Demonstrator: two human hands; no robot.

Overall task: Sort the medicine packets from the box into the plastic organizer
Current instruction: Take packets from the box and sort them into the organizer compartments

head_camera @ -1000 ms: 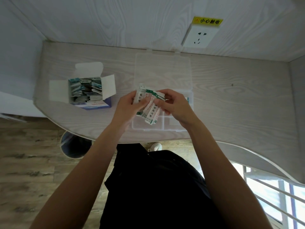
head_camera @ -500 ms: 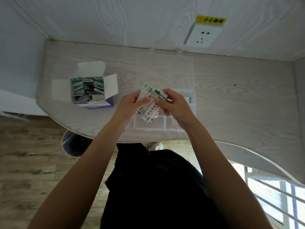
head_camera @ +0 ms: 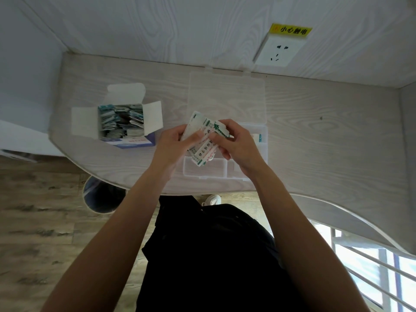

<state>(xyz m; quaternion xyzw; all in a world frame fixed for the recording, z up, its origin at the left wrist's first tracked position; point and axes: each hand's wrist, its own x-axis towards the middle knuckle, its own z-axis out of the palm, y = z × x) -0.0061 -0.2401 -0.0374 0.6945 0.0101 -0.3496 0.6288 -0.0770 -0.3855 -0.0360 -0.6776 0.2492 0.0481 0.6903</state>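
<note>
Item: packets (head_camera: pixel 203 140), a fanned handful of white-and-green sachets, which we hold above the organizer (head_camera: pixel 262 152). Long axis: slanted, top ends away and left, bottom ends toward us and overhanging the near-left compartment.

Left hand (head_camera: pixel 174 144): on the left side of the fan, thumb laid across the faces, fingers curled behind; it carries the bulk.

Right hand (head_camera: pixel 236 143): on the right side, fingers (head_camera: pixel 221 126) bent over the top edge, thumb pinching the rightmost packet. We judge this the nearer hand for peeling one off, the compartments lying straight below and to its right.

Organizer: on the worktop (head_camera: pixel 326 143), lid open toward the wall; one packet seems to lie in a right compartment.

Box (head_camera: pixel 121 122): well left, flaps open, holding many packets.
</note>
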